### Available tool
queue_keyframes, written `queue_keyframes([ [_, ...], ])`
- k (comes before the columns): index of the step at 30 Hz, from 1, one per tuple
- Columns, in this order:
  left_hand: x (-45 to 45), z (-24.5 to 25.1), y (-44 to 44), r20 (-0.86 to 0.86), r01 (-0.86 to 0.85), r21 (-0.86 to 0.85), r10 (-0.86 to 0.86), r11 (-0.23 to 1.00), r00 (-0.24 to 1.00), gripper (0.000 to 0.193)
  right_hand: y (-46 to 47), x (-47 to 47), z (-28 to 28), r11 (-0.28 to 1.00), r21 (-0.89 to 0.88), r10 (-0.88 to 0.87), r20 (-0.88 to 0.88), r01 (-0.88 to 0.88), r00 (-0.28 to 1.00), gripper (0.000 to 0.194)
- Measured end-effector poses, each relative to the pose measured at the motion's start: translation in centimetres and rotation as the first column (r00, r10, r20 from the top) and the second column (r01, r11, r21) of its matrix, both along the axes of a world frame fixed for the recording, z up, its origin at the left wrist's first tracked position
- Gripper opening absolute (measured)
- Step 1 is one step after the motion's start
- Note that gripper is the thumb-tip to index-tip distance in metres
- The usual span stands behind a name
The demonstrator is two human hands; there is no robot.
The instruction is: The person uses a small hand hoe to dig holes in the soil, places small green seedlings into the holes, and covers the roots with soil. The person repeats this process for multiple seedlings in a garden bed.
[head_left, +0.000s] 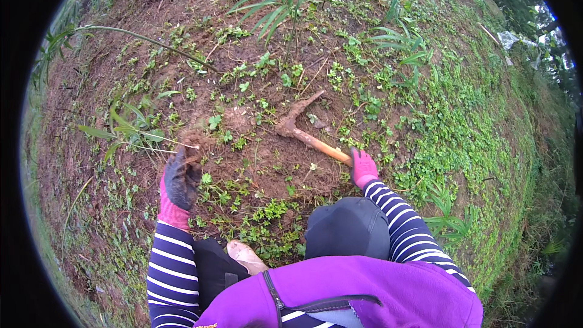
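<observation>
My left hand point(182, 182), in a pink glove with a muddy dark palm, holds a pulled-up leafy plant point(132, 134) by its base. Soil clings to the plant's roots point(195, 143), and its long leaves point away to the left. My right hand point(363, 167), gloved the same way, grips the wooden handle of a hand mattock point(324, 146). The tool's soil-caked head point(291, 120) rests on bare brown earth point(273, 164), its long pointed blade angled up and to the right.
Low green weeds point(442, 132) cover much of the slope, thickest on the right. Strap-leaved plants point(284, 4) stand ahead. A bent stem point(150, 44) arches at the upper left. Clear plastic point(512, 40) lies at the upper right. My shoe point(246, 256) is close below.
</observation>
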State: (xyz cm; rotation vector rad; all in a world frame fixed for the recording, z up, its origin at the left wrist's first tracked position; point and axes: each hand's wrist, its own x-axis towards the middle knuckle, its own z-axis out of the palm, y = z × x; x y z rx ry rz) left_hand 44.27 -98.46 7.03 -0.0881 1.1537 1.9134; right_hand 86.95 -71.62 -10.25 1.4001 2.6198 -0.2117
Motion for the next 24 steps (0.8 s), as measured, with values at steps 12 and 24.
queue_keyframes([
  [12, -2.4, -0.6, 0.8, -0.03, 0.053, 0.189, -0.048, 0.98, 0.998, 0.038, -2.1, -3.5, 18.8, 0.432, -0.88, -0.631, -0.451, -0.198, 0.632, 0.04],
  [24, -2.1, -0.3, 0.7, -0.034, 0.035, 0.109, -0.032, 0.993, 0.999, 0.039, -5.6, 1.6, 10.1, 0.486, -0.866, -0.49, -0.157, 0.119, 0.857, 0.036],
])
